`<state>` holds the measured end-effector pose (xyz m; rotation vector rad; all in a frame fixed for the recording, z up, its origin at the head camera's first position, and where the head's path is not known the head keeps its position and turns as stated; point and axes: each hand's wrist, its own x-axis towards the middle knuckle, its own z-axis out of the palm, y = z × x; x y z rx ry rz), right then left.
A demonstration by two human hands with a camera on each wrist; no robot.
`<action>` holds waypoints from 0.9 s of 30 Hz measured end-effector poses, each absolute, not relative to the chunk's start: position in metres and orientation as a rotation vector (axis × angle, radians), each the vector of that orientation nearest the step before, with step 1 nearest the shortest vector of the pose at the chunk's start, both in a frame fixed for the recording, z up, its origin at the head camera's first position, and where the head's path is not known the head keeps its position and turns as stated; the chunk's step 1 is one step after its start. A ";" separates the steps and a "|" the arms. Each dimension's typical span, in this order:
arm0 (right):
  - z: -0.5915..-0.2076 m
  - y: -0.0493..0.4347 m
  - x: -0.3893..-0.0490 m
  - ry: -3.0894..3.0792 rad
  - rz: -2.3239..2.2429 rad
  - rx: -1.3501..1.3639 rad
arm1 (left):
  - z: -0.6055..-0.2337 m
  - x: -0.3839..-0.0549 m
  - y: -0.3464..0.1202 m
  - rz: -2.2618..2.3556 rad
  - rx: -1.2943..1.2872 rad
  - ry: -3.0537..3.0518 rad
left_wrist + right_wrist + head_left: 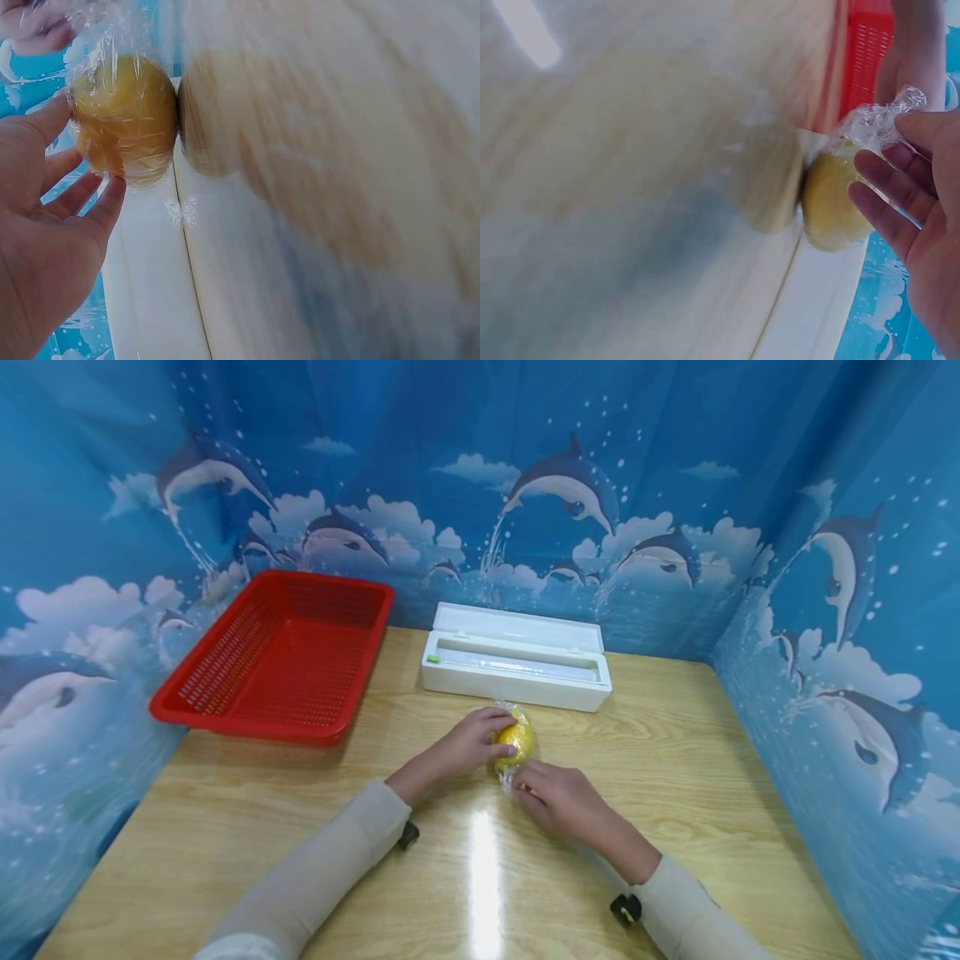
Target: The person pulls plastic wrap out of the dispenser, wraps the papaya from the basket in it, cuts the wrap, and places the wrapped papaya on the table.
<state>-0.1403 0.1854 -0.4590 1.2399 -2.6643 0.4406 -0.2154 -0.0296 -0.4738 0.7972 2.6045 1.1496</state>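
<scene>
A yellow fruit (522, 737) wrapped in clear cling film rests on the wooden table. My left hand (474, 743) holds it from the left side, thumb and fingertips against the film, as the left wrist view also shows around the fruit (127, 124). On the near side, my right hand (558, 795) pinches the gathered, crumpled end of the cling film (876, 126) between thumb and forefinger. In the right wrist view the other fingers of this hand lie beside the fruit (831, 202). The exact kind of fruit cannot be told through the shiny film.
Just behind the fruit stands a long white cling film box (517, 689) with its lid raised and a green piece at its left end. A red perforated basket (341, 727) sits at the back left. Dolphin-printed curtains (465, 435) enclose the table (675, 777) at the back and sides.
</scene>
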 end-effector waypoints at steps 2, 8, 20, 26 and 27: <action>-0.456 0.184 -0.143 -2.636 0.464 1.223 | -0.474 -0.215 -0.030 1.155 0.796 2.602; -0.450 0.184 -0.151 -2.614 0.592 1.119 | -0.474 -0.216 -0.030 1.142 0.796 2.609; -0.443 0.177 -0.168 -2.858 0.915 0.709 | -0.473 -0.214 -0.029 1.128 0.811 2.611; -0.448 0.173 -0.177 -2.919 1.156 0.495 | -0.474 -0.215 -0.029 1.140 0.799 2.617; -0.449 0.172 -0.179 -2.920 1.175 0.478 | -0.474 -0.215 -0.030 1.143 0.799 2.616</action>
